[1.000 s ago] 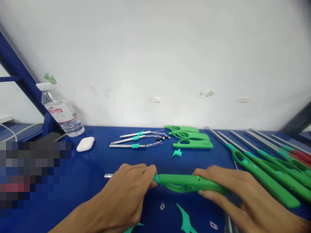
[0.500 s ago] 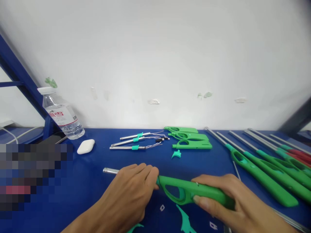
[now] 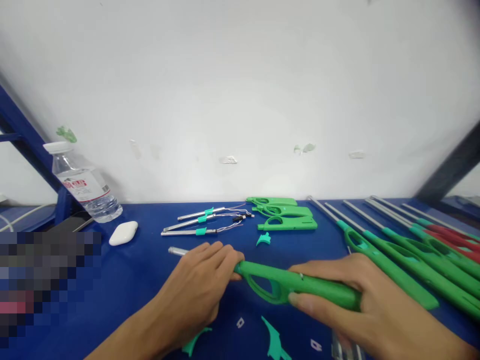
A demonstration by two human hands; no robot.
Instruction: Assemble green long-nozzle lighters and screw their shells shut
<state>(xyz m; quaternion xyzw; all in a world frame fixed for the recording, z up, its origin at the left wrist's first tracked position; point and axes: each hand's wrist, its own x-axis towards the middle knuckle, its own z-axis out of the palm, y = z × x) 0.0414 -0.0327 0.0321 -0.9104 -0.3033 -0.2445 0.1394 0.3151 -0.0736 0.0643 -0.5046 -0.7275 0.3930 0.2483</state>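
Observation:
Across the middle of the head view lies a green long-necked lighter point(image 3: 266, 272), its metal tube point(image 3: 177, 251) pointing left. My left hand point(image 3: 204, 287) is closed around the neck, covering most of the tube. The handle is gripped by my right hand point(image 3: 375, 302), thumb on the near side and fingers over the far side. Below the lighter are a teal trigger piece point(image 3: 273, 340), another teal piece point(image 3: 195, 342) by my left wrist, and two small pale clips, one nearer the middle point(image 3: 240, 323) and one to the right point(image 3: 316, 345).
Three metal tubes with wires point(image 3: 189, 232) and three green handle shells point(image 3: 288, 223) lie at the back, near a loose trigger point(image 3: 264, 239). Several lighters point(image 3: 397, 270) line the right side. A water bottle point(image 3: 86, 185) and white case point(image 3: 123, 233) stand left.
The view has shifted slightly, moving the table items leftward. The lighter sits slightly higher in view, its tube tip further right. Both hands keep their hold on it.

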